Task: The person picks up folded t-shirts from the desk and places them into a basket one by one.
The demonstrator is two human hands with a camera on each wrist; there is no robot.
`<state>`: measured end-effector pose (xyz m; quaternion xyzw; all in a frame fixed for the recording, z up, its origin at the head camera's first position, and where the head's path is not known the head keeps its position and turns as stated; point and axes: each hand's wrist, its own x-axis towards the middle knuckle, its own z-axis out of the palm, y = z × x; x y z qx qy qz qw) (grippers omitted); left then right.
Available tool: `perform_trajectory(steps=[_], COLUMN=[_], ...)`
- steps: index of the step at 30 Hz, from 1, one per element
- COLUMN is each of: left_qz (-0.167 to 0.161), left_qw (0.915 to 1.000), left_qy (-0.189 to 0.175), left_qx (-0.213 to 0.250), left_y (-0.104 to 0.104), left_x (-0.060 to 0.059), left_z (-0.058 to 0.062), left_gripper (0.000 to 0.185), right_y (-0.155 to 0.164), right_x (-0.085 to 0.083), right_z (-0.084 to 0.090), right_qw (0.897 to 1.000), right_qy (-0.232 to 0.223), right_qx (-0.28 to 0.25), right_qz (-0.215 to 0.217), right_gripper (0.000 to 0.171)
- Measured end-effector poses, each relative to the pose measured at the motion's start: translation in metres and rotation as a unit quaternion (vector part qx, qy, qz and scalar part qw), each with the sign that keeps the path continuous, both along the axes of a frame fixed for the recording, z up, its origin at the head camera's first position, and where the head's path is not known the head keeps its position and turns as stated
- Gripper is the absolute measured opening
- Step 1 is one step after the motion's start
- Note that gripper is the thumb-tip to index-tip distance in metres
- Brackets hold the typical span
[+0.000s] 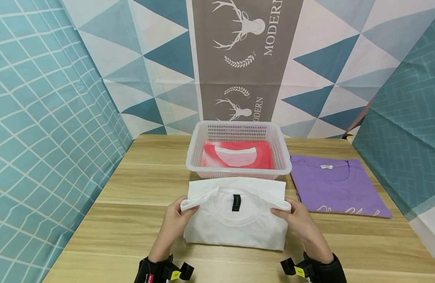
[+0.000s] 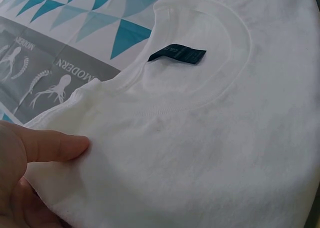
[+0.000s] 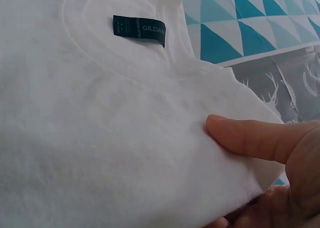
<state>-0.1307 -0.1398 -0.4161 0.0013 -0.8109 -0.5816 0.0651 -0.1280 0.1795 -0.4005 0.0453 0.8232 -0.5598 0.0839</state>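
Note:
A folded white T-shirt (image 1: 235, 220) with a dark neck label (image 1: 236, 203) lies on the wooden table (image 1: 132, 220) in front of the basket. My left hand (image 1: 175, 218) pinches its left shoulder edge, thumb on top, as the left wrist view shows (image 2: 45, 148). My right hand (image 1: 295, 220) pinches the right shoulder edge the same way, thumb (image 3: 250, 138) pressed on the cloth (image 3: 125, 138). The top fold is lifted a little at both corners.
A white plastic basket (image 1: 238, 131) behind the white shirt holds a folded red and white shirt (image 1: 237, 155). A purple T-shirt (image 1: 338, 186) lies flat at the right. Patterned cloth walls close in the table on the left, back and right.

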Motion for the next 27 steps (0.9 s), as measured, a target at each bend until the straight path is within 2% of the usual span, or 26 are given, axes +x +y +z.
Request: perform_trajectory(steps=[12, 27], left_qz=[0.002, 0.009], left_qw=[0.9996, 0.9989], left_qy=[0.026, 0.046], left_qx=[-0.012, 0.0], left_y=[-0.002, -0.004], left_x=[0.001, 0.001], left_z=[0.008, 0.013], left_gripper=[0.023, 0.02], right_y=[0.002, 0.003], right_x=[0.001, 0.003], right_z=[0.007, 0.017], right_qw=[1.0, 1.0], right_qy=[-0.006, 0.017], right_qx=[-0.008, -0.021], right_qz=[0.0, -0.003], right_gripper=[0.046, 0.047])
